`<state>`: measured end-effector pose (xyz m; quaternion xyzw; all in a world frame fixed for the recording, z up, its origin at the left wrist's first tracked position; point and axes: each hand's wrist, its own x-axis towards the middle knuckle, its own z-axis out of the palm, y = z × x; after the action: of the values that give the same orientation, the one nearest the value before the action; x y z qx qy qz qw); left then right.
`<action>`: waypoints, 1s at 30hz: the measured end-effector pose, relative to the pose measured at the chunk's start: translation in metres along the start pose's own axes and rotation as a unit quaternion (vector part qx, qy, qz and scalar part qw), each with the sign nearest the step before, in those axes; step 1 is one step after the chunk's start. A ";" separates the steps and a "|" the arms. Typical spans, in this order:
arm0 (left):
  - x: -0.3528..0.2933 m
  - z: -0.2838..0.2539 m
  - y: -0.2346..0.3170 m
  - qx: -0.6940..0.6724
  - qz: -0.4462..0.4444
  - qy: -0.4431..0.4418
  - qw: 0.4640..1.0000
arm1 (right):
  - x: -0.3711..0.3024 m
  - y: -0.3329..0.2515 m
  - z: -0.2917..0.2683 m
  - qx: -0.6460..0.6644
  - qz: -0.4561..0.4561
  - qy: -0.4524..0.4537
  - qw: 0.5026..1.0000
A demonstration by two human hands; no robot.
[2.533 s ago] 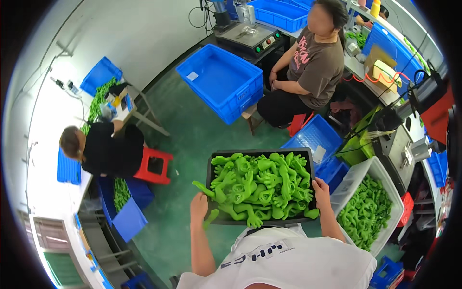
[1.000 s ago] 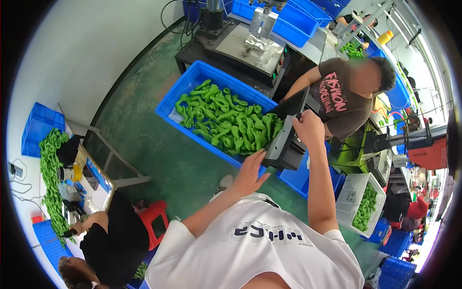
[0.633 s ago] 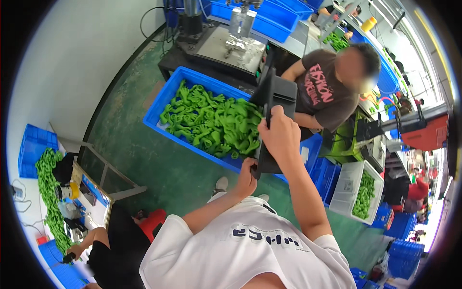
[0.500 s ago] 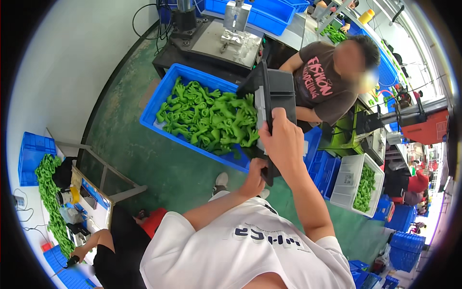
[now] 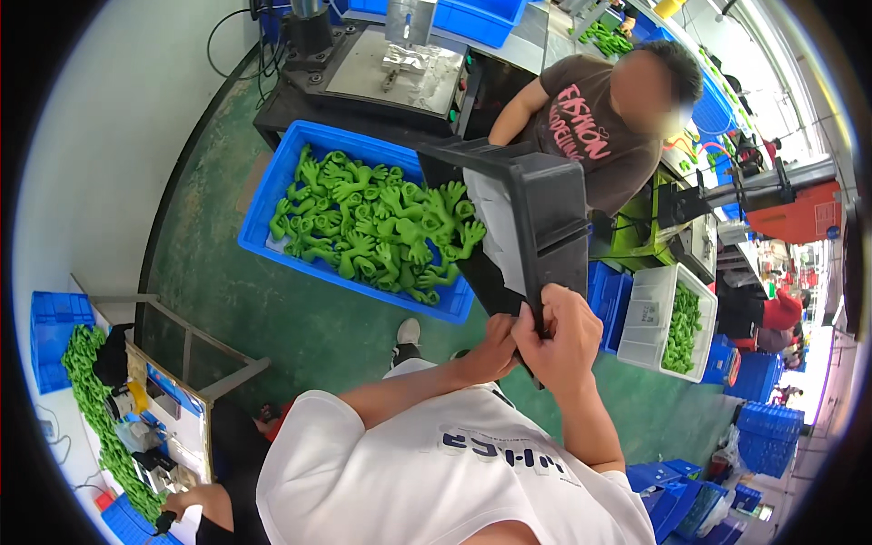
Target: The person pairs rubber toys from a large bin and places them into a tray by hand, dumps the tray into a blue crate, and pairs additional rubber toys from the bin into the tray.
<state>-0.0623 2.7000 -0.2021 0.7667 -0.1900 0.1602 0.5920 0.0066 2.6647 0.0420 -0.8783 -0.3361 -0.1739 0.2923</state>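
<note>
My right hand [image 5: 563,338] and my left hand [image 5: 495,347] both grip the near edge of a black tray [image 5: 536,218], which is tipped up on its side and shows nothing inside. Beyond it on the floor stands a blue crate [image 5: 272,195] heaped with green hand-shaped plastic parts [image 5: 372,232]. The tray's far edge hangs over the crate's right end.
A seated person in a brown shirt [image 5: 590,136] is right behind the tray. A grey machine [image 5: 381,64] stands past the crate. A white bin of green parts [image 5: 668,318] and blue crates lie right. Another worker [image 5: 200,500] sits at a table, lower left.
The black tray held the green parts 2.5 s ago; since then it has been tilted over the blue crate, the parts now lie in the crate, and the tray stands steeper.
</note>
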 end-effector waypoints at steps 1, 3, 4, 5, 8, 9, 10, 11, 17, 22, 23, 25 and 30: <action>0.000 0.007 -0.008 -0.013 -0.016 -0.022 1.000 | -0.002 0.002 0.000 0.000 0.004 0.001 1.000; 0.005 0.004 -0.007 -0.027 -0.033 -0.046 0.998 | -0.012 0.022 0.000 0.005 0.094 0.032 0.995; 0.011 -0.006 0.002 -0.035 -0.015 -0.071 0.997 | -0.018 0.034 -0.002 0.007 0.137 0.047 0.989; 0.018 -0.018 0.011 -0.042 0.003 -0.094 0.995 | -0.026 0.046 -0.005 0.007 0.138 0.046 0.989; 0.023 -0.043 0.014 -0.038 0.031 -0.140 0.989 | -0.054 0.074 -0.016 0.092 0.296 0.105 0.945; 0.022 -0.049 0.011 -0.028 0.042 -0.163 0.985 | -0.066 0.082 -0.017 0.110 0.330 0.138 0.927; 0.023 -0.051 0.010 -0.018 0.053 -0.186 0.981 | -0.075 0.086 -0.021 0.127 0.363 0.171 0.907; 0.023 -0.052 0.008 -0.017 0.051 -0.187 0.981 | -0.082 0.089 -0.023 0.129 0.364 0.170 0.907; 0.035 -0.054 -0.024 -0.031 0.020 -0.168 0.985 | -0.108 0.104 -0.048 0.161 0.390 0.191 0.886; 0.084 -0.054 -0.084 0.308 -0.158 0.005 0.938 | -0.150 0.119 -0.075 0.176 0.392 0.181 0.885; 0.082 -0.052 -0.092 0.310 -0.159 0.004 0.937 | -0.156 0.120 -0.077 0.178 0.393 0.181 0.884; 0.068 -0.041 -0.123 0.362 -0.140 -0.112 0.915 | -0.165 0.122 -0.082 0.185 0.421 0.199 0.866; 0.060 -0.030 -0.120 0.388 -0.045 -0.227 0.892 | -0.205 0.138 -0.099 0.214 0.471 0.254 0.817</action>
<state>0.0472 2.7504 -0.2678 0.9585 -0.2076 0.0160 0.1945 -0.0543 2.4191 -0.0398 -0.7690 0.1762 -0.1555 0.5945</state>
